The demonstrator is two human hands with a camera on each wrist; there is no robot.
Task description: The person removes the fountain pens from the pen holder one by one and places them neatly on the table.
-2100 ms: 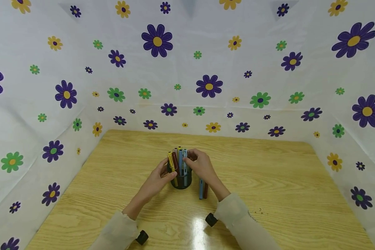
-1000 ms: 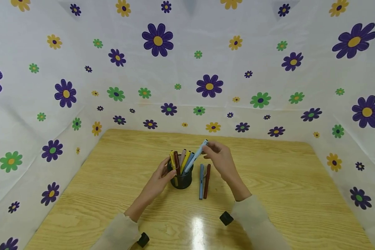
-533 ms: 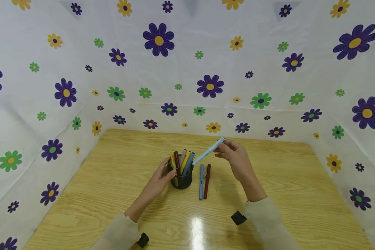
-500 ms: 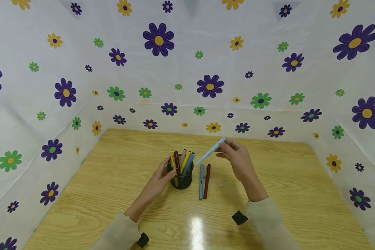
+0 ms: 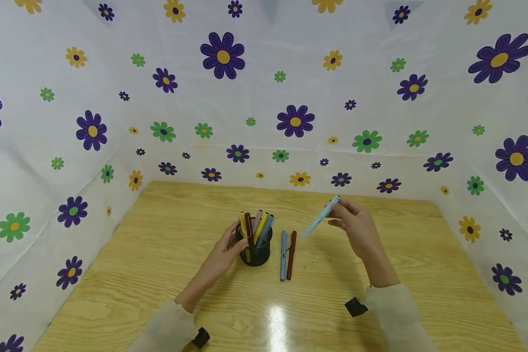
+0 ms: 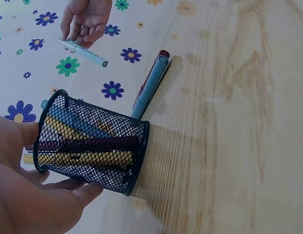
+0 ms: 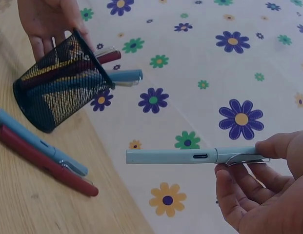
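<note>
My right hand (image 5: 358, 230) pinches a light blue pen (image 7: 180, 156) by its clip end, in the air to the right of the pen cup. In the head view the pen slants down toward the left. A black mesh pen cup (image 6: 95, 146) stands on the table, and my left hand (image 5: 222, 247) holds it from the left, thumb and fingers around its side. Several pens lean inside the cup: yellow, dark red, grey and a blue pen (image 5: 266, 230). On the table right of the cup, another blue pen (image 5: 283, 256) and a dark red pen (image 5: 292, 256) lie side by side.
The wooden table (image 5: 180, 278) reaches back to a white flowered cloth (image 5: 255, 98) that rises behind it and along both sides. A black wrist device (image 5: 356, 307) sits at the right sleeve, another black device (image 5: 201, 337) at the left one.
My right hand has drawn the light blue pen up out of the cup and carried it to the right, past the two lying pens. My left hand stays at the cup.
</note>
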